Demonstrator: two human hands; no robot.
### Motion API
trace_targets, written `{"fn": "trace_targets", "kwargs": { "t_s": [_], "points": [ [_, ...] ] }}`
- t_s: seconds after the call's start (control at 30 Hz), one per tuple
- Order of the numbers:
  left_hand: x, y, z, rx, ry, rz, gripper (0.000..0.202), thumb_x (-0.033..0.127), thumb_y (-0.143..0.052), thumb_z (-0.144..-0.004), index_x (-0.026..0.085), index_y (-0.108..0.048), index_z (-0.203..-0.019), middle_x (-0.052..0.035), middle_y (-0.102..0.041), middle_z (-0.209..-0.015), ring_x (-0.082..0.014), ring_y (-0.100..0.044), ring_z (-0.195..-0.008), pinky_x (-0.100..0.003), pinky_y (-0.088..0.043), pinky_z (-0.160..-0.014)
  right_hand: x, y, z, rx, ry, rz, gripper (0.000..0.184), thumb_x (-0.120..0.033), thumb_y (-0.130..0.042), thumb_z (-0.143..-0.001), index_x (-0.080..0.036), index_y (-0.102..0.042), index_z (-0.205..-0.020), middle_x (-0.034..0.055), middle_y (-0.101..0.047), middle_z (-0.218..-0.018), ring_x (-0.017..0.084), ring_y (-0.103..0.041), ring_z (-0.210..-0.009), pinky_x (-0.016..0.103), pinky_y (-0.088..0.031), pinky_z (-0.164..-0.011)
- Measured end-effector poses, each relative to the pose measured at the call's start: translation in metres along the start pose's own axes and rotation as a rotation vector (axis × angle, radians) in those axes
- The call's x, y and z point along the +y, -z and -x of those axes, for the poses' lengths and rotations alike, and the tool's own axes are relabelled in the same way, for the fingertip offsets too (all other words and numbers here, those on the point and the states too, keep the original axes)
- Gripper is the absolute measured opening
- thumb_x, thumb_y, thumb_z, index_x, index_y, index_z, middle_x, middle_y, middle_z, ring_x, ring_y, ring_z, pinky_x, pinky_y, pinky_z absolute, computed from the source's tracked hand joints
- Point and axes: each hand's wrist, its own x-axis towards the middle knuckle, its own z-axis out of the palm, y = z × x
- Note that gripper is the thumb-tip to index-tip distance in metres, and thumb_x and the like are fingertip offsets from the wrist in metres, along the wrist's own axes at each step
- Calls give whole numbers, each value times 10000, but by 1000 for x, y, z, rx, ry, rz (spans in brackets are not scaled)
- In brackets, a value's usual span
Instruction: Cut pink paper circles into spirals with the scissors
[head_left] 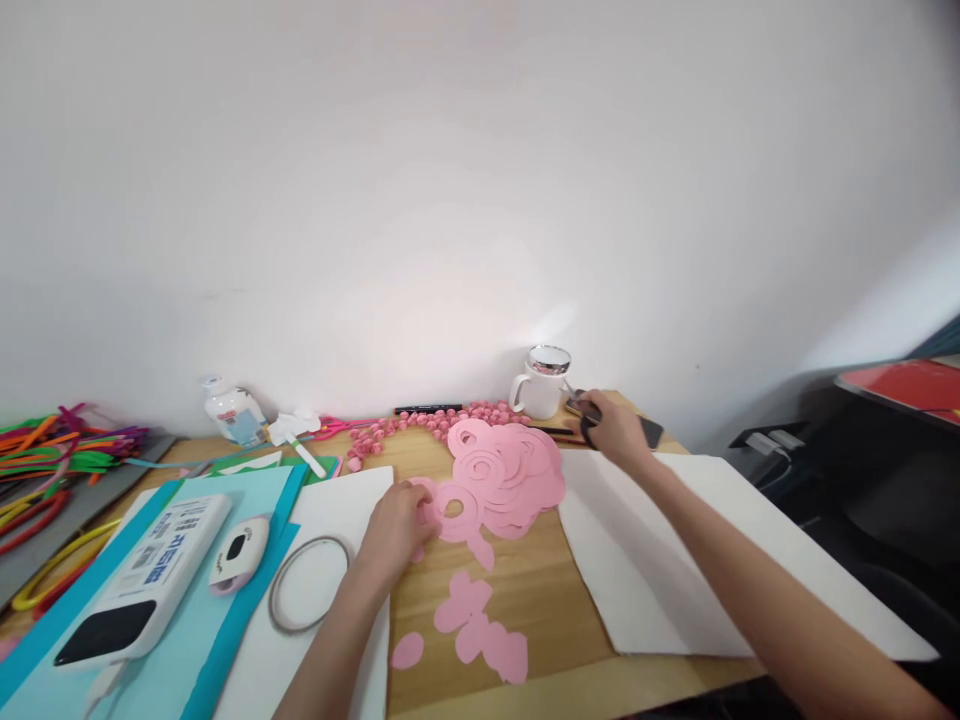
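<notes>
My left hand rests on the wooden table, its fingers curled and pinching the edge of a pink paper ring. That ring lies at the near side of a pile of pink paper rings and discs. My right hand reaches far across the table and closes on black-handled scissors beside a white mug. Loose pink paper offcuts lie nearer to me.
Small pink rolled pieces line the back by the wall. White sheets lie at right, light blue sheets at left with a power bank, a small white device and a wire ring. Coloured strips are piled far left.
</notes>
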Motion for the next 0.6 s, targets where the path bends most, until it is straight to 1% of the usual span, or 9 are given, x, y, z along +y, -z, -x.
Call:
{"fn": "trace_targets", "kwargs": {
  "t_s": [0.07,0.1,0.13,0.2,0.3,0.4,0.5,0.6],
  "points": [
    [2,2,0,-29,7,-12,236,83,-585,-617,158,-647,-832,-75,-625,-859,-229,-572,-840,-291,-386,-700,41,2,-18,-61,-37,83,348,-323,-682,-688,-170,-590,-987,134,-687,-911,263,-623,-789,296,-392,-609],
    [3,3,0,-43,12,-17,249,76,-581,-613,153,-649,-840,-83,-625,-878,-232,-569,-853,-295,-388,-707,57,3,-24,-86,-49,108,357,-322,-687,-683,-167,-589,-989,147,-684,-917,268,-620,-776,298,-377,-590],
    [4,3,0,-56,16,-21,261,69,-578,-610,146,-650,-848,-89,-625,-895,-234,-567,-865,-297,-389,-712,70,2,-29,-112,-58,127,371,-332,-695,-675,-163,-588,-987,154,-681,-912,270,-616,-761,297,-365,-576],
    [5,5,0,-77,24,-27,284,54,-582,-597,134,-652,-860,-98,-622,-917,-236,-561,-887,-297,-391,-722,88,0,-37,-162,-67,149,401,-367,-710,-659,-159,-583,-978,158,-677,-897,266,-609,-744,295,-360,-569],
    [3,4,0,-96,27,-27,303,37,-590,-583,138,-652,-862,-93,-619,-924,-235,-556,-904,-298,-394,-735,102,-5,-48,-223,-67,160,432,-367,-731,-627,-156,-579,-971,147,-674,-861,265,-609,-749,294,-373,-585],
    [-2,1,-1,-81,12,-19,309,15,-575,-593,152,-647,-860,-82,-619,-945,-222,-554,-915,-305,-391,-775,113,-11,-59,-263,-53,137,450,-353,-741,-595,-171,-572,-970,125,-673,-908,255,-618,-800,280,-394,-609],
    [-7,-2,-2,-62,21,-15,323,-2,-566,-600,153,-642,-873,-76,-614,-954,-206,-548,-921,-298,-386,-793,123,-15,-68,-282,-47,107,483,-369,-750,-554,-171,-570,-956,108,-680,-917,251,-629,-810,273,-424,-621],
    [-9,-3,-3,-64,41,-16,323,-3,-572,-602,149,-640,-879,-73,-611,-949,-204,-546,-906,-298,-388,-779,131,-17,-71,-274,-36,81,490,-385,-757,-517,-176,-579,-923,79,-693,-870,239,-642,-775,265,-448,-615]
  ]
}}
